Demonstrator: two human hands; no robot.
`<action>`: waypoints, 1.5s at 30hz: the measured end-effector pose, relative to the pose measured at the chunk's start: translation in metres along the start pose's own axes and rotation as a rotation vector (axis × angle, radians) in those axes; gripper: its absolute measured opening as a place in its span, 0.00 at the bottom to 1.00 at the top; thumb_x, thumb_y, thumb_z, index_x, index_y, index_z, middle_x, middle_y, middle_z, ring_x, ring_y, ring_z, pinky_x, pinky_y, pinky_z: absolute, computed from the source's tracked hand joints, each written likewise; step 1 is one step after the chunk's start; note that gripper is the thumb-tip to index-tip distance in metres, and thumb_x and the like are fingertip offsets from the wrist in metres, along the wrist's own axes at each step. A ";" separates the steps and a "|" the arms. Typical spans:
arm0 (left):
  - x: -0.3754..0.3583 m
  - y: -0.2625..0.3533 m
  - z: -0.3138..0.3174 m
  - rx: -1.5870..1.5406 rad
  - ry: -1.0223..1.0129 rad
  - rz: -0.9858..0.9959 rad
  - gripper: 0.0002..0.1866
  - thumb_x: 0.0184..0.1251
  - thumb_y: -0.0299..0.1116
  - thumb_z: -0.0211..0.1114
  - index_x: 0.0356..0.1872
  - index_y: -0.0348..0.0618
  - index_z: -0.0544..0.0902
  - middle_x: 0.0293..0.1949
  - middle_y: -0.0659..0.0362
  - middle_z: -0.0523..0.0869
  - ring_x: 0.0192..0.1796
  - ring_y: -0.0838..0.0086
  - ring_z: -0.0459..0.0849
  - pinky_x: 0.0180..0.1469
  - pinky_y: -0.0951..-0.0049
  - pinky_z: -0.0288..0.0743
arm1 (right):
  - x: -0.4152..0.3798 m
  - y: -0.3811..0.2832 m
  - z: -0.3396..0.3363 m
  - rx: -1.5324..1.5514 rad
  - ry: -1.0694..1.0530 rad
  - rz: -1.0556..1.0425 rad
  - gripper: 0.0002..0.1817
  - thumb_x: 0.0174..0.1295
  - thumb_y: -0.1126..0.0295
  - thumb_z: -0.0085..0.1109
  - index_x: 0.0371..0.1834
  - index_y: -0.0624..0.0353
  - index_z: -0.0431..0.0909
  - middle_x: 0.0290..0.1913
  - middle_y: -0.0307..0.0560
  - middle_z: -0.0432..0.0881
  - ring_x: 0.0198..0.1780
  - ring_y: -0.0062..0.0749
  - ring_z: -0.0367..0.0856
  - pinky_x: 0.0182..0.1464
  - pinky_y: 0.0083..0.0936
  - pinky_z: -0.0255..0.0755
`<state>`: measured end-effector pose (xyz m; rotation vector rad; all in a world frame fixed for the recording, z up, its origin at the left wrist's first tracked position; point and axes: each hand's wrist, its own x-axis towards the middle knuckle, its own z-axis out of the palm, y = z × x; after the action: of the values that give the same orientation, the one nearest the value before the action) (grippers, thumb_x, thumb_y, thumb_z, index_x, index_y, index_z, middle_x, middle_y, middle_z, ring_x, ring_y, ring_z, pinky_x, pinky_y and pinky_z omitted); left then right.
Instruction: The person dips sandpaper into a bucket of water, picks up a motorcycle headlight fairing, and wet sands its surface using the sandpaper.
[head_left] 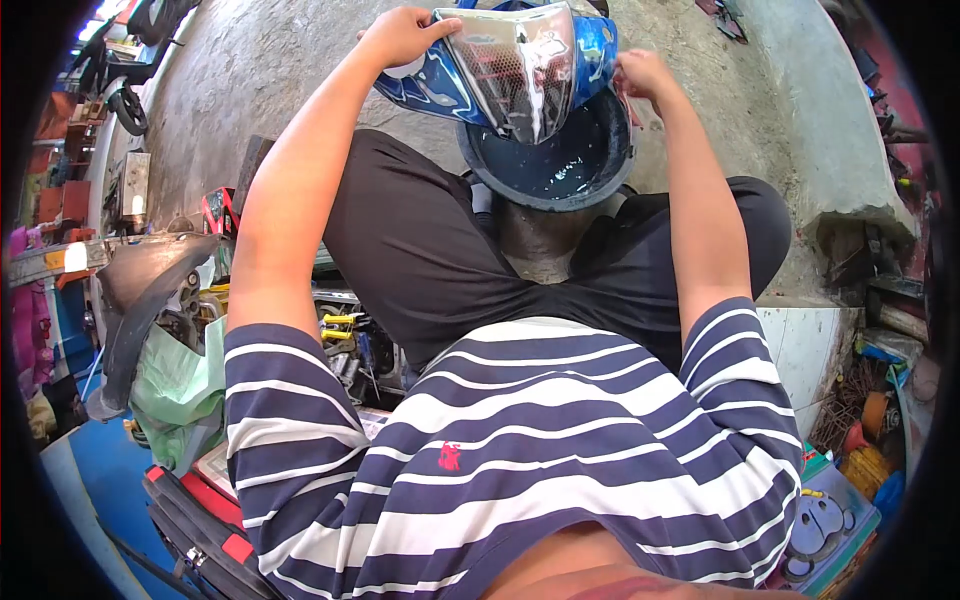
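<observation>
A blue motorcycle headlight fairing with a clear reflective lens (520, 65) is held up over a dark blue basin (555, 165) that has a little water in it. My left hand (400, 35) grips the fairing's left edge. My right hand (640, 75) is closed on its right edge, at the basin's far rim. I am seated with my knees apart, the basin on the concrete floor between them.
A tool tray with pliers and screwdrivers (350, 340) lies at my left thigh. A dark mudguard (150, 290) and a green bag (175, 390) sit farther left. A concrete ledge (840, 150) and scattered parts (860, 400) stand at the right.
</observation>
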<state>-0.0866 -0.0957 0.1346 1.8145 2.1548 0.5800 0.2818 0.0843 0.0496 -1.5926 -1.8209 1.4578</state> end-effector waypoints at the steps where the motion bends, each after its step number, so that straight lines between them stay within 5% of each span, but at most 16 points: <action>1: -0.001 -0.001 -0.001 -0.011 0.020 -0.003 0.37 0.71 0.71 0.66 0.34 0.38 0.88 0.26 0.54 0.86 0.32 0.68 0.83 0.41 0.62 0.77 | 0.007 0.010 0.002 -0.059 -0.083 0.045 0.11 0.68 0.68 0.61 0.46 0.63 0.86 0.32 0.46 0.87 0.28 0.32 0.85 0.31 0.30 0.79; 3: 0.001 -0.003 -0.004 0.007 0.000 -0.038 0.37 0.72 0.70 0.66 0.35 0.37 0.89 0.27 0.54 0.86 0.33 0.68 0.83 0.42 0.62 0.77 | 0.010 0.031 0.015 -0.264 -0.194 0.019 0.10 0.67 0.68 0.61 0.41 0.64 0.86 0.30 0.49 0.86 0.24 0.34 0.82 0.28 0.32 0.77; 4: 0.004 -0.005 -0.009 0.037 -0.037 -0.070 0.37 0.72 0.70 0.66 0.36 0.37 0.89 0.28 0.54 0.87 0.33 0.67 0.84 0.42 0.62 0.78 | 0.012 0.037 0.026 -0.548 -0.184 -0.034 0.12 0.66 0.66 0.61 0.42 0.64 0.87 0.34 0.53 0.89 0.30 0.39 0.87 0.35 0.38 0.82; 8: 0.005 -0.012 -0.006 0.065 0.003 -0.070 0.36 0.73 0.69 0.65 0.39 0.37 0.89 0.29 0.53 0.87 0.34 0.67 0.84 0.42 0.62 0.78 | -0.001 0.071 0.073 -0.771 -0.324 -0.177 0.21 0.60 0.65 0.60 0.51 0.66 0.91 0.54 0.68 0.90 0.58 0.60 0.90 0.61 0.46 0.82; 12: 0.001 -0.006 -0.004 0.066 0.004 -0.029 0.35 0.74 0.68 0.66 0.40 0.37 0.89 0.30 0.53 0.88 0.35 0.67 0.85 0.43 0.62 0.78 | -0.001 0.126 0.125 -0.880 -0.382 -0.127 0.21 0.63 0.63 0.60 0.51 0.68 0.91 0.59 0.69 0.87 0.64 0.61 0.86 0.67 0.46 0.80; 13: 0.002 -0.012 0.001 -0.011 -0.018 -0.023 0.38 0.66 0.72 0.69 0.35 0.37 0.90 0.33 0.45 0.91 0.39 0.55 0.91 0.46 0.57 0.82 | -0.006 0.133 0.134 -0.983 -0.467 -0.167 0.23 0.63 0.64 0.60 0.53 0.70 0.89 0.60 0.70 0.86 0.65 0.62 0.86 0.67 0.45 0.80; 14: 0.005 -0.024 0.010 -0.016 -0.046 0.009 0.37 0.67 0.71 0.69 0.39 0.38 0.90 0.36 0.45 0.92 0.42 0.55 0.92 0.49 0.57 0.82 | -0.012 0.142 0.145 -1.085 -0.554 -0.209 0.24 0.63 0.64 0.60 0.56 0.71 0.88 0.61 0.72 0.85 0.65 0.64 0.85 0.67 0.45 0.80; 15: 0.003 -0.020 0.010 -0.030 -0.041 -0.005 0.37 0.66 0.72 0.69 0.42 0.39 0.91 0.37 0.45 0.93 0.43 0.54 0.92 0.49 0.57 0.83 | -0.009 0.173 0.154 -0.934 -0.407 -0.212 0.22 0.65 0.65 0.59 0.55 0.71 0.88 0.54 0.71 0.90 0.56 0.64 0.91 0.60 0.48 0.84; 18: -0.004 -0.010 0.011 0.018 -0.067 -0.062 0.39 0.66 0.74 0.67 0.48 0.42 0.92 0.41 0.46 0.94 0.48 0.51 0.93 0.55 0.54 0.82 | -0.032 0.150 0.138 0.000 -0.439 0.453 0.15 0.67 0.66 0.61 0.43 0.70 0.86 0.39 0.61 0.90 0.40 0.53 0.92 0.46 0.47 0.87; 20: -0.003 -0.006 0.014 0.046 -0.084 -0.088 0.40 0.67 0.75 0.65 0.51 0.43 0.92 0.43 0.47 0.94 0.52 0.48 0.92 0.61 0.46 0.79 | -0.011 0.150 0.120 0.237 -0.348 0.590 0.12 0.71 0.65 0.58 0.36 0.63 0.83 0.32 0.51 0.87 0.30 0.41 0.87 0.34 0.39 0.84; 25: 0.000 0.022 0.026 0.196 -0.028 -0.202 0.44 0.67 0.80 0.56 0.53 0.46 0.92 0.48 0.49 0.95 0.63 0.44 0.88 0.73 0.17 0.55 | -0.052 0.029 0.045 0.179 -0.022 0.271 0.14 0.71 0.65 0.56 0.34 0.63 0.84 0.27 0.49 0.86 0.25 0.38 0.86 0.28 0.37 0.80; 28: -0.015 0.059 0.023 0.232 -0.035 -0.274 0.45 0.67 0.81 0.53 0.55 0.47 0.92 0.52 0.47 0.94 0.65 0.43 0.86 0.71 0.12 0.50 | -0.085 -0.016 0.015 0.301 0.007 0.077 0.14 0.73 0.64 0.58 0.38 0.64 0.85 0.31 0.47 0.88 0.30 0.34 0.88 0.34 0.32 0.83; 37: -0.013 0.034 0.026 0.121 -0.162 -0.315 0.49 0.61 0.87 0.53 0.56 0.52 0.93 0.58 0.47 0.92 0.68 0.45 0.85 0.74 0.15 0.48 | -0.146 -0.060 0.038 0.344 -0.338 -0.231 0.18 0.79 0.68 0.55 0.64 0.67 0.83 0.57 0.51 0.91 0.59 0.33 0.90 0.66 0.30 0.79; 44: -0.009 0.014 0.040 0.089 -0.153 -0.322 0.51 0.59 0.90 0.49 0.60 0.56 0.92 0.63 0.47 0.90 0.71 0.43 0.83 0.75 0.13 0.43 | -0.125 -0.044 0.032 0.435 -0.065 -0.263 0.16 0.79 0.69 0.53 0.61 0.62 0.84 0.54 0.48 0.91 0.54 0.31 0.90 0.59 0.27 0.79; 45: -0.014 0.020 0.041 0.114 -0.126 -0.338 0.52 0.59 0.90 0.49 0.59 0.56 0.93 0.63 0.47 0.90 0.71 0.43 0.83 0.76 0.13 0.43 | -0.118 -0.037 0.027 0.396 -0.005 -0.226 0.14 0.77 0.67 0.55 0.56 0.60 0.86 0.49 0.45 0.92 0.47 0.27 0.89 0.51 0.25 0.79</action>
<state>-0.0485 -0.1017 0.1066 1.4446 2.3738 0.2633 0.2795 -0.0260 0.1120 -1.1542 -1.5332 1.5915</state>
